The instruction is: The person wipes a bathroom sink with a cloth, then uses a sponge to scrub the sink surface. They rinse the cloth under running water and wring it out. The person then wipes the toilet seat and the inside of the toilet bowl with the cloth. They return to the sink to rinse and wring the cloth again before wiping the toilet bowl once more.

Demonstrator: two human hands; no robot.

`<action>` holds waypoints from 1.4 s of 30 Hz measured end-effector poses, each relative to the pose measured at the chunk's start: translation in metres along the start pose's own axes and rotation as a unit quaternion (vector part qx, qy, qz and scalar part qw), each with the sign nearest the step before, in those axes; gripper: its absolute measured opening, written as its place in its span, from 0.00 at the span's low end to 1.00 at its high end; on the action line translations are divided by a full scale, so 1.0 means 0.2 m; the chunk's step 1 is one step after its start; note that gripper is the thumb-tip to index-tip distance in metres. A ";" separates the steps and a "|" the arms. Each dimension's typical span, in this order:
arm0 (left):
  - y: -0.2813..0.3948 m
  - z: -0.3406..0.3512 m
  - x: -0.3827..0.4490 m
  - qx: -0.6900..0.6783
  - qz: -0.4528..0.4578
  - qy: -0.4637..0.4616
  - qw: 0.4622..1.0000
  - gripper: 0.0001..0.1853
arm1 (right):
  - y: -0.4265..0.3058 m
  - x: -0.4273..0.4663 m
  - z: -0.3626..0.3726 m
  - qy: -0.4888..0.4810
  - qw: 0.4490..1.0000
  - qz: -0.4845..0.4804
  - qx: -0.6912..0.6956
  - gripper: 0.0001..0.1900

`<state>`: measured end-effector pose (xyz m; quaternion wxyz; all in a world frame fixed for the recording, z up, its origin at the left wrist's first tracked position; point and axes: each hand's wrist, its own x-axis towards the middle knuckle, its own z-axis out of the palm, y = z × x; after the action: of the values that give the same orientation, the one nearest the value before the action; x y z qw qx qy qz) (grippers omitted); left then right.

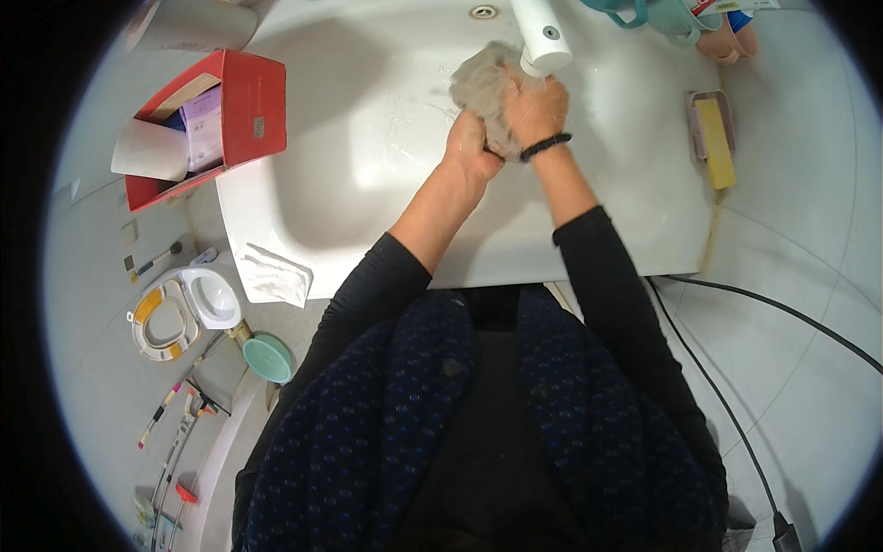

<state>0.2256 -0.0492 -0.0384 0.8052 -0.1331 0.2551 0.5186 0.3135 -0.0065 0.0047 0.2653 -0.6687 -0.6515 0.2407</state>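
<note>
A wet grey cloth (483, 86) is bunched between my hands over the white washbasin (331, 228). My left hand (474, 141) grips its lower edge, the thumb pointing up along it. My right hand (537, 110), with a black band at the wrist, is closed on the cloth's right side, its fingers partly hidden. Just above that hand is the spout of the white faucet (545, 52), and water seems to fall onto the hand.
At the left stand a red box (254, 103) with packets and a paper roll (150, 150). Folded white tissue (276, 274) lies on the basin's front left corner. A pink soap dish (698, 124) with a yellow bar (717, 145) is at right; plastic cups (679, 21) stand behind.
</note>
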 end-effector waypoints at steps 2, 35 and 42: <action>0.01 0.06 -0.04 0.110 0.025 0.123 0.986 0.19 | 0.05 0.05 -0.02 0.019 0.998 0.017 0.051 0.20; 0.25 0.09 -0.10 0.319 -0.013 0.080 0.944 0.26 | 0.15 -0.12 -0.14 -0.126 0.867 0.150 0.459 0.19; 0.03 0.05 0.06 -0.031 -0.083 -0.010 0.996 0.14 | -0.06 -0.16 -0.06 -0.045 0.988 -0.016 0.149 0.18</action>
<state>0.2265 -0.0314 -0.0362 0.8435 -0.1739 0.2189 0.4587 0.3119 -0.0385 0.0199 0.3361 -0.6001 -0.6302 0.3602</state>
